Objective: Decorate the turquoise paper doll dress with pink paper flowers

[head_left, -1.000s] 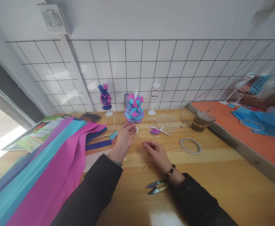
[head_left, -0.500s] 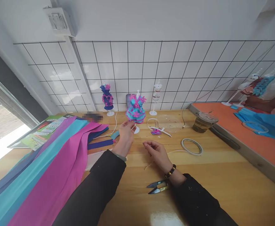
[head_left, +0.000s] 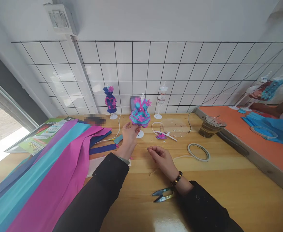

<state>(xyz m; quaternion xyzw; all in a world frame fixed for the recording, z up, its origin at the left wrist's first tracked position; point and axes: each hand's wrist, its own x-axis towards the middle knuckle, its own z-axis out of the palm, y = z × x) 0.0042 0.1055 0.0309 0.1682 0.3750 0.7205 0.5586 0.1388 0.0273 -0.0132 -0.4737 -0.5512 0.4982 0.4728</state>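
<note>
In the head view, a miniature dress form (head_left: 140, 115) wears a layered turquoise and pink crepe-paper dress. My left hand (head_left: 129, 137) is closed at its stem just beneath the skirt, above the round white base (head_left: 140, 134). Lower and to the right, my right hand (head_left: 161, 158) hovers over the wood with thumb and forefinger pinched together; whatever they hold is too small to make out. Thread snips (head_left: 163, 194) lie below my right wrist. Pink and purple paper scraps (head_left: 161, 136) rest beyond my right hand.
Long crepe-paper strips (head_left: 59, 161) cover the left side. A roll of tape (head_left: 198, 152) and a lidded cup (head_left: 211, 125) are on the right. Two more dress forms, one dressed in navy (head_left: 110, 100) and one white (head_left: 162, 96), stand by the wall. Another person's arm shows far right beyond an orange surface (head_left: 230, 129).
The dress has turned slightly in my left hand, so its front flowers sit differently. My right hand keeps its pinch and has hardly moved.
</note>
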